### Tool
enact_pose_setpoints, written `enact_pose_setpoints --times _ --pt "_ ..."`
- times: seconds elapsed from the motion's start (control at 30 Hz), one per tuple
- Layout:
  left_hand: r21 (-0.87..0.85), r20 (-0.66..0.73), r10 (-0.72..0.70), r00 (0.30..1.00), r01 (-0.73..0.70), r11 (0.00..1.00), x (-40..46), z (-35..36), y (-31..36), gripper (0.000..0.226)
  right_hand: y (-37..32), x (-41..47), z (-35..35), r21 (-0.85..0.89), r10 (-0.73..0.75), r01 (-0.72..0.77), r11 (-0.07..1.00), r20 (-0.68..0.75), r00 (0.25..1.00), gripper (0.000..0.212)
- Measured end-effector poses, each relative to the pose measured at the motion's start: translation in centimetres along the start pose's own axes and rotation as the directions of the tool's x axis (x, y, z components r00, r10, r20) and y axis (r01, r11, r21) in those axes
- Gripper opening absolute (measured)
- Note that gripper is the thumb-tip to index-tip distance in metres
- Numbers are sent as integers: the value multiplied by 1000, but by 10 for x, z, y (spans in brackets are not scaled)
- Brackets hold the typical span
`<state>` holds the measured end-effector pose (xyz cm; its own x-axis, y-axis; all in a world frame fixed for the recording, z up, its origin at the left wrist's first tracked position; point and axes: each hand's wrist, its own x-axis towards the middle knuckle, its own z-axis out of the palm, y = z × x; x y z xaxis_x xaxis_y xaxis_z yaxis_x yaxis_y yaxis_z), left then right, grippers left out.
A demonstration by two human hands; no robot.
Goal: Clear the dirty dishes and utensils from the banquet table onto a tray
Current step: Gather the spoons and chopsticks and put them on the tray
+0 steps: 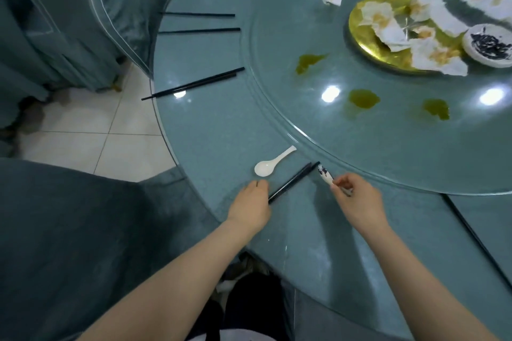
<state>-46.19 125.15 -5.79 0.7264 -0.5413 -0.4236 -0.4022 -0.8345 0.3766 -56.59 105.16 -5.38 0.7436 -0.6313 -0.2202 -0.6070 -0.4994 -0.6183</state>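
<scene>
Both forearms came in from the bottom edge, so starting at the fingers: the left hand [250,206] had its fingers curled down around the near end of a black chopstick pair [291,184], which made sense since that end pointed at the person and was easiest to grab. The right hand [357,199] pinched a small white piece with dark markings [324,174], probably a chopstick rest, though I couldn't say for sure. It was held just beyond the far tips of that same pair.

Taking that pair as the landmark: a white soup spoon [270,165] lay just to its left on the surface [221,124], bowl towards the person, likely next to go. Further left and beyond, more chopsticks [194,84] sat at the old place settings along the rim. Beyond and to the right, on the glass turntable [318,36], a gold plate [368,44] held crumpled napkins, with a small dish of dark bits [487,48] touching its right edge. Green spills dotted the glass.

No tray in view, so my guess is both hands were gathering before carrying anything over.
</scene>
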Motion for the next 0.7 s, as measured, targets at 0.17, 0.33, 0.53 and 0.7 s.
enact_pose_setpoints --times 0.17,0.33,0.53,0.7 --pt "91 26 -41 999 38 995 3 0 -1 25 3 10 3 -46 -73 74 996 24 997 14" --pt "143 80 -79 994 67 987 2 -9 -15 26 -15 33 9 -41 -255 258 965 66 965 11" --pt "174 69 -100 993 86 981 -6 -28 -54 24 -43 59 27 -110 -433 461 880 210 877 12" --pt "153 26 -49 998 45 987 -9 -35 -75 23 -64 72 38 -91 -584 624 776 272 765 7"
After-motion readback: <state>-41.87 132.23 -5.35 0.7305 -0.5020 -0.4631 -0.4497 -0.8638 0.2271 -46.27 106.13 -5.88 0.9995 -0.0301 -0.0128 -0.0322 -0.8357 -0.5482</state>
